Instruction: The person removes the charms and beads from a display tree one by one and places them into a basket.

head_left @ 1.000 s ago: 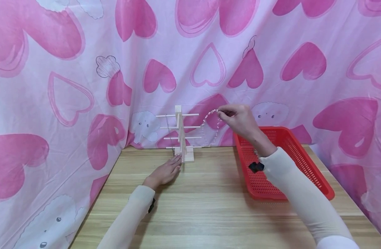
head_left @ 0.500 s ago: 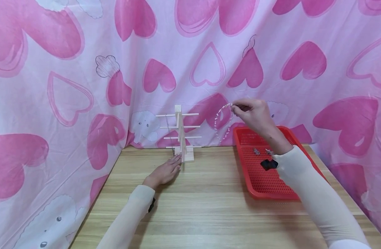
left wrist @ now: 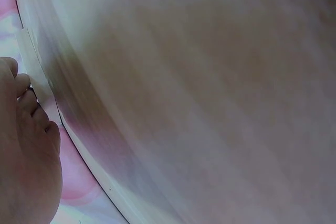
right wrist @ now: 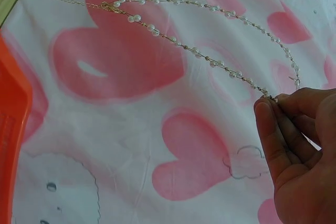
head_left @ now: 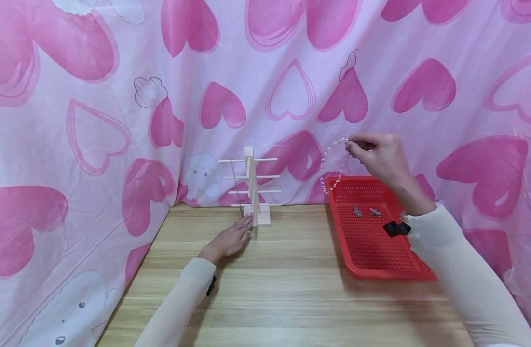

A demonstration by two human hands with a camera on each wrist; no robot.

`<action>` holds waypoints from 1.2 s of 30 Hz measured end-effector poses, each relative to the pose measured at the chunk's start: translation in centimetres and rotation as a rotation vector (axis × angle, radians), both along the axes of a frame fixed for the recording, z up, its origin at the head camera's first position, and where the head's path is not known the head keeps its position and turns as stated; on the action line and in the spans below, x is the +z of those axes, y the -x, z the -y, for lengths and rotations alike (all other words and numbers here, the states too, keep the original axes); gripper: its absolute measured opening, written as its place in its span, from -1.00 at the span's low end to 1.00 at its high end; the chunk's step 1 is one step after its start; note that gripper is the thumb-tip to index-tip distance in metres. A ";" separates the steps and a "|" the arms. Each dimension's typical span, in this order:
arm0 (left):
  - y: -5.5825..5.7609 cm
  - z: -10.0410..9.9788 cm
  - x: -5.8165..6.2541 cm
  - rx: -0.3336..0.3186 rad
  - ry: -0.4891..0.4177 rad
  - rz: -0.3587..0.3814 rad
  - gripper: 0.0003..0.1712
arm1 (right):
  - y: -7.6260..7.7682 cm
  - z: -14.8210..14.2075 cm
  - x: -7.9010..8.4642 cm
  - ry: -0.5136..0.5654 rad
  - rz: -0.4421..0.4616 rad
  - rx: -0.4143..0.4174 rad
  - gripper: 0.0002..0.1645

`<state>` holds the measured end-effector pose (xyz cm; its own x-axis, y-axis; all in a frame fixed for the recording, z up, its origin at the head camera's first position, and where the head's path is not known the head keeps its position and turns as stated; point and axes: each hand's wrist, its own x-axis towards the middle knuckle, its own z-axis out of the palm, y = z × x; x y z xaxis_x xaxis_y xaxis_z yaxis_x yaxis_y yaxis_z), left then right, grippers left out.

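My right hand (head_left: 380, 156) pinches a thin pearl necklace (right wrist: 197, 52) between thumb and fingertips. It hangs as a loop in the air beside the red basket's far left corner. In the right wrist view, white beads line a gold strand, and a short chain trails from the clasp. A wooden peg stand (head_left: 253, 185) with several crossbars rises at the back of the table, and a thin dark chain (head_left: 235, 178) hangs from its left pegs. My left hand (head_left: 230, 237) lies with fingers extended at the stand's base; in the left wrist view only part of this hand (left wrist: 31, 156) shows.
A red perforated basket (head_left: 341, 241) sits on the right of the wooden table (head_left: 265, 299), holding two small silvery pieces of jewellery (head_left: 375, 212). Behind the table hangs a pink heart-patterned curtain (head_left: 291, 29), which also runs along the left side.
My right hand has moved right and slightly up, carrying the necklace from beside the stand's pegs to near the basket. The left hand has stayed at the stand's base.
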<state>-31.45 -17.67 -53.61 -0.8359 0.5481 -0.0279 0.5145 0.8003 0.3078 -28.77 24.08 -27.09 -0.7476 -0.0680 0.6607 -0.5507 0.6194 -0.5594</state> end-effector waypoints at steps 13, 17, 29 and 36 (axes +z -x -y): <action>-0.2 0.1 0.1 -0.017 0.001 -0.018 -0.34 | -1.0 -3.3 0.9 0.069 -0.001 -0.054 -0.79; -0.3 0.1 0.1 -0.025 -0.014 -0.028 -0.35 | -1.0 -4.2 0.9 0.082 -0.034 -0.051 -0.82; 0.0 0.1 -0.1 -0.028 0.026 -0.032 -0.34 | -1.6 -6.4 -0.3 0.027 0.081 -0.125 -0.76; -0.1 0.0 0.1 -0.024 0.018 -0.020 -0.35 | -1.1 -7.2 -2.7 -0.014 0.139 -0.149 -0.77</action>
<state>-31.30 -17.71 -53.48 -0.8233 0.5672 -0.0213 0.5392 0.7932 0.2830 -27.64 31.29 -29.79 -0.8343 0.0414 0.5498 -0.3704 0.6965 -0.6146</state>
